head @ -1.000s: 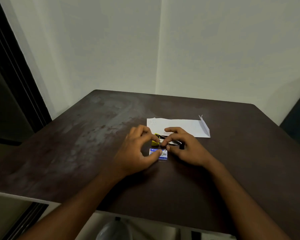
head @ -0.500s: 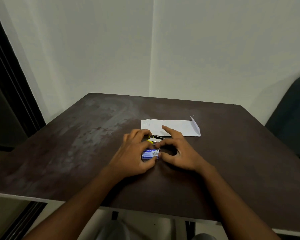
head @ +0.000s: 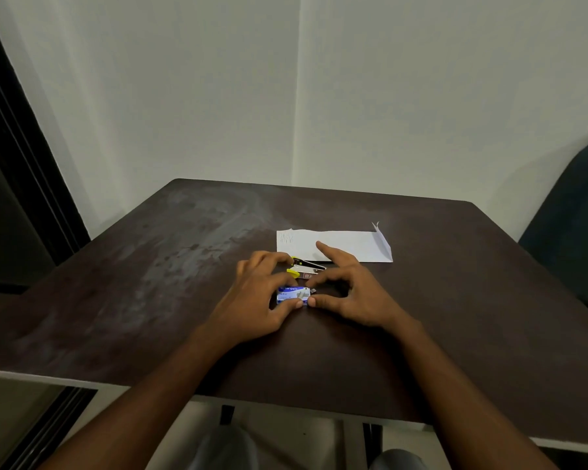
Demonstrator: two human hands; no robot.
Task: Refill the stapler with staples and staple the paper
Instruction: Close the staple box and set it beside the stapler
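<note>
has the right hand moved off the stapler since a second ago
Yes. The right hand has come toward the person, away from the paper, leaving the stapler for the staple box.

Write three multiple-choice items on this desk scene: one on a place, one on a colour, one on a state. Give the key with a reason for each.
1. Where does the folded paper lie relative to the stapler?
A. Farther from the person
B. Nearer the person
C. Under the table

2. What colour are the stapler's plastic parts?
A. Red
B. Yellow
C. Green

3. How is the blue staple box held?
A. Lying untouched
B. Lifted high by one hand
C. Low at the table, between both hands

Key: 1 A, the paper sits beyond the stapler, toward the wall. 2 B, yellow tips show beside the left hand. 3 C, fingers of the left hand and right hand touch the box's ends.
</note>
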